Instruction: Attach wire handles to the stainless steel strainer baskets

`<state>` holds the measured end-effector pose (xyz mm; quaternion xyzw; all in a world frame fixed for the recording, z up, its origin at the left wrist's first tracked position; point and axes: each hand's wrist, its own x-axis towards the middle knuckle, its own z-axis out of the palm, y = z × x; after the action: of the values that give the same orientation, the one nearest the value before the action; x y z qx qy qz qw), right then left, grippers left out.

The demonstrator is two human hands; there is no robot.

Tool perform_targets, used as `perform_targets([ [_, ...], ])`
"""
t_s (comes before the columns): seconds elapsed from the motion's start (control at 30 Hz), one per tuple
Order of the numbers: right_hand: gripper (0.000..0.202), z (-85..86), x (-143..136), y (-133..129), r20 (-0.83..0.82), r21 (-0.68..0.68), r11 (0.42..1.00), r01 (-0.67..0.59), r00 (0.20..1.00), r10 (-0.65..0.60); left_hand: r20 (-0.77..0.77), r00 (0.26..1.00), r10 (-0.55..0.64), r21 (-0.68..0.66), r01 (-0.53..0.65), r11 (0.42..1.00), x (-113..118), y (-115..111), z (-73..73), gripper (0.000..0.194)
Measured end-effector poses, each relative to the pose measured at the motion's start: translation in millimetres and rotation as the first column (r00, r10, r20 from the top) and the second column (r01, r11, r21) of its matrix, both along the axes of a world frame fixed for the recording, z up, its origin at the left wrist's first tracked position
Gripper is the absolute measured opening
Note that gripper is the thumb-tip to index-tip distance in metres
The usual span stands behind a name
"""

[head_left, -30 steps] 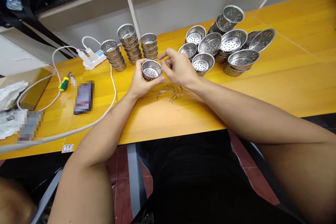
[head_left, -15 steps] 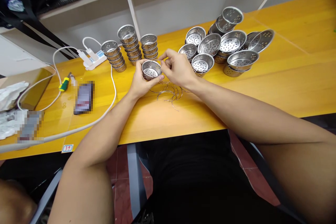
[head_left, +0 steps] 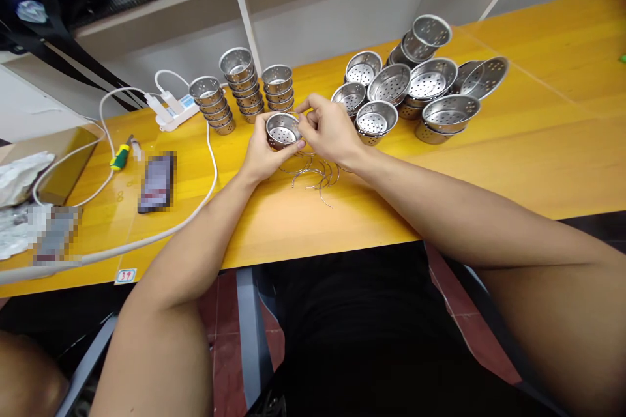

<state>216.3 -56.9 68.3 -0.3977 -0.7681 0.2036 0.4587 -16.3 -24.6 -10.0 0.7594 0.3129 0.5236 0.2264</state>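
1. The left hand holds a perforated metal cup near the middle of the table. Its fingers are around the far side and its thumb is along the near side, so they are clamped on the cup, probably for keeping it steady.

2. The cup has its mouth upward, and I think this leaves the rim free for the other hand. Whether its bottom touches the table, I cannot tell.

3. The right hand is at the right side of this rim. Its thumb and forefinger are together and seem to pinch a thin wire at the far edge; a pinch probably suits such a slender piece. How the wire sits against the rim is too small to tell.

4. Curved wires lie in a loose heap just below the hands, perhaps so that they are easy to reach.

5. On the left, stacks of cups stand upright one upon another, which probably saves space.

6. On the right, a looser group of cups lies with some pieces tilted, near the right hand.

7. The screwdriver and the phone rest farther left, well apart from the hands.
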Motion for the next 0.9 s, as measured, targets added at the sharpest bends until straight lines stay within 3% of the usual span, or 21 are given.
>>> perform_targets([
  [0.47,0.018,-5.4,1,6,-0.023,-0.006,1.0,-0.011,1.0,0.011,-0.006,1.0,0.002,-0.03,-0.002,1.0,2,-3,2.3,0.099],
  [0.63,0.013,-6.6,-2,3,-0.06,-0.029,0.999,-0.034,0.998,0.032,-0.059,0.998,0.03,-0.03,-0.032,0.999,2,-7,6.2,0.117],
  [0.73,0.016,-3.8,-4,-3,-0.114,-0.065,0.995,-0.081,0.991,0.073,-0.059,0.996,0.066,-0.023,-0.067,0.997,3,-10,9.6,0.125],
  [0.9,0.018,4.7,-5,-10,-0.201,-0.14,0.962,-0.235,0.958,0.205,-0.053,0.995,0.087,-0.042,-0.09,0.995,6,-17,13.3,0.111],
])
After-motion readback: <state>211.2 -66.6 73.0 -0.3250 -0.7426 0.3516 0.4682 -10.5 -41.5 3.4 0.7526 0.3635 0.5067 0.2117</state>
